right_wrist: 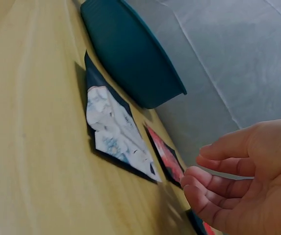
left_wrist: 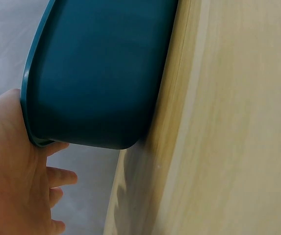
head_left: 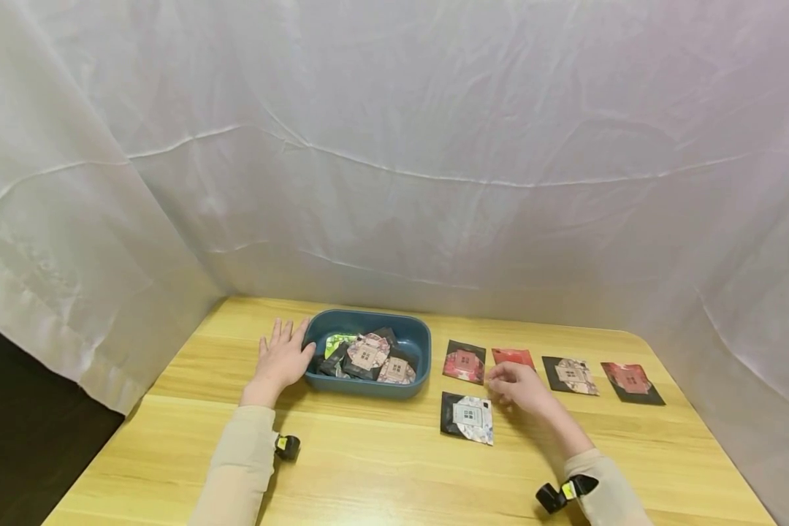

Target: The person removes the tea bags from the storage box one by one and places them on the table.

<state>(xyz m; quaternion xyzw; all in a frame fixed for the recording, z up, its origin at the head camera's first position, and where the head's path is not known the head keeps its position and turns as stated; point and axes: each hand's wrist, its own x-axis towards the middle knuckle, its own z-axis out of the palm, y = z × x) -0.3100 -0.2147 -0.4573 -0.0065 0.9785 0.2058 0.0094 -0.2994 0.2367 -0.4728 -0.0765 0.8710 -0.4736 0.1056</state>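
A dark teal plastic bin (head_left: pixel 376 389) stands at the back of the table with several flat sachets in it, among them a pink-and-black sachet (head_left: pixel 366 353). My left hand (head_left: pixel 283 359) touches the bin's left end, its fingers spread and fairly straight. Over on the right, my right hand (head_left: pixel 521 387) hovers with loosely bent fingers and nothing between them. Just beyond it lies a red sachet (head_left: pixel 514 356), partly covered by the hand. A white floral sachet (head_left: pixel 468 416) lies to its left, nearer the front. Behind that one is a red-and-black sachet (head_left: pixel 464 361).
Further right lie a black-and-cream sachet (head_left: pixel 570 375) and another red-and-black sachet (head_left: pixel 633 383). Pale cloth (head_left: pixel 394 161) hangs round the back and sides of the wooden table (head_left: pixel 368 460).
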